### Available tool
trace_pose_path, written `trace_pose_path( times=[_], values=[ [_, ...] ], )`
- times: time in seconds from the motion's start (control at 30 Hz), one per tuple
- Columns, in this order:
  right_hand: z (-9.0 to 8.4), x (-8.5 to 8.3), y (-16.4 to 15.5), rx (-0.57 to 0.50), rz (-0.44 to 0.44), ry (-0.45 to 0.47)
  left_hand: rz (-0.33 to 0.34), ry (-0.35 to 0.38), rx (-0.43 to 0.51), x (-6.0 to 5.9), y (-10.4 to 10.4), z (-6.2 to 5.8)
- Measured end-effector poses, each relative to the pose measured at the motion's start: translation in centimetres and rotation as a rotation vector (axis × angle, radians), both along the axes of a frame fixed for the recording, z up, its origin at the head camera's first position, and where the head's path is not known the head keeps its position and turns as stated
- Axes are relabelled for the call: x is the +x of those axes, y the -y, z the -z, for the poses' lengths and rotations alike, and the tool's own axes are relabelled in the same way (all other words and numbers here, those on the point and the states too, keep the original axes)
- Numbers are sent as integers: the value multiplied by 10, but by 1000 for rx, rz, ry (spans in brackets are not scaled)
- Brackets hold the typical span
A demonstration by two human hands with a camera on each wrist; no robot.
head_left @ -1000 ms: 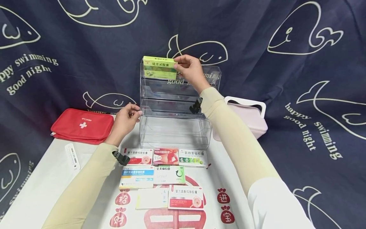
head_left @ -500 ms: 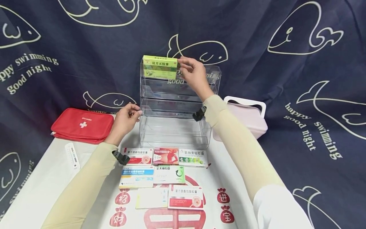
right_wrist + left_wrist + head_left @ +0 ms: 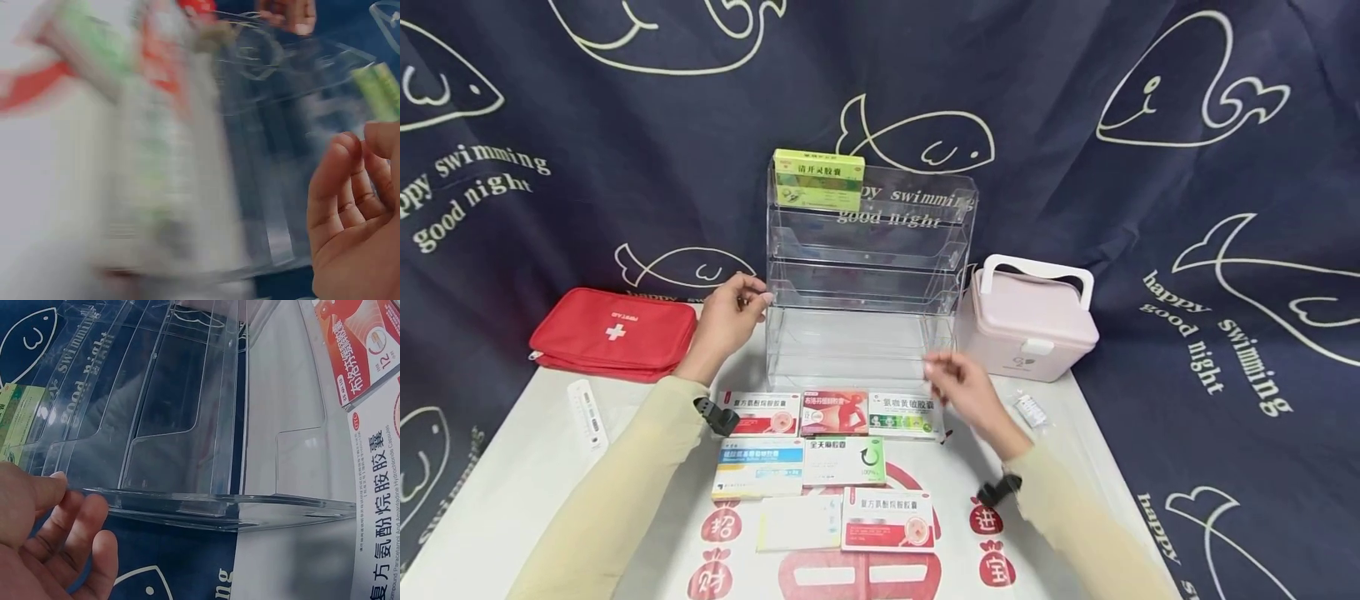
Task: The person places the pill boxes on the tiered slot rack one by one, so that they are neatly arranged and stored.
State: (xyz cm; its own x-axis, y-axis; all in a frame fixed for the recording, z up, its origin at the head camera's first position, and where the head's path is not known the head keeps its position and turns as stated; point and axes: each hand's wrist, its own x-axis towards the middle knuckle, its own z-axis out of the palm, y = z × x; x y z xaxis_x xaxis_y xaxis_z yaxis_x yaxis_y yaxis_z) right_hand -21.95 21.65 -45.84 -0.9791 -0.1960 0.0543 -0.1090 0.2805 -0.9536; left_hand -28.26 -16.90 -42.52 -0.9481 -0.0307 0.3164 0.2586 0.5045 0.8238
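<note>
A clear acrylic display rack with stepped tiers stands at the table's back. My left hand pinches its left side edge; in the left wrist view the thumb and fingers of that hand meet at the clear side panel. A yellow-green medicine box stands in the top tier at the left end. My right hand, empty with loosely bent fingers, hovers by the rack's lower right corner, close to a white and green medicine box. The right wrist view is blurred by motion, but shows the right hand holding nothing.
Several medicine boxes lie in rows before the rack, among them a red box and a blue and white box. A red first-aid pouch and a white thermometer lie left. A pink lidded case stands right.
My right hand has let go of the yellow-green box in the top tier and come down to the rack's lower right corner. The left hand has stayed at the rack's edge.
</note>
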Motion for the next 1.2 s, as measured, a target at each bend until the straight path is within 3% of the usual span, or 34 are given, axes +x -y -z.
trace_pose_path(
  times=[0.1,0.17,0.4,0.77,1.2],
  values=[
    [33,24,-13,17,55,154,-2,2,2,1,0,2],
    [48,34,-18,43,105,185,-2,-4,6,1,-1,2],
    [73,35,-28,269,233,33,-11,-7,19,1,1,-2],
    [78,28,-26,498,259,-102,-13,14,16,1,-1,0],
    [74,30,-29,495,184,-12,-8,10,27,1,-1,-1]
  ],
)
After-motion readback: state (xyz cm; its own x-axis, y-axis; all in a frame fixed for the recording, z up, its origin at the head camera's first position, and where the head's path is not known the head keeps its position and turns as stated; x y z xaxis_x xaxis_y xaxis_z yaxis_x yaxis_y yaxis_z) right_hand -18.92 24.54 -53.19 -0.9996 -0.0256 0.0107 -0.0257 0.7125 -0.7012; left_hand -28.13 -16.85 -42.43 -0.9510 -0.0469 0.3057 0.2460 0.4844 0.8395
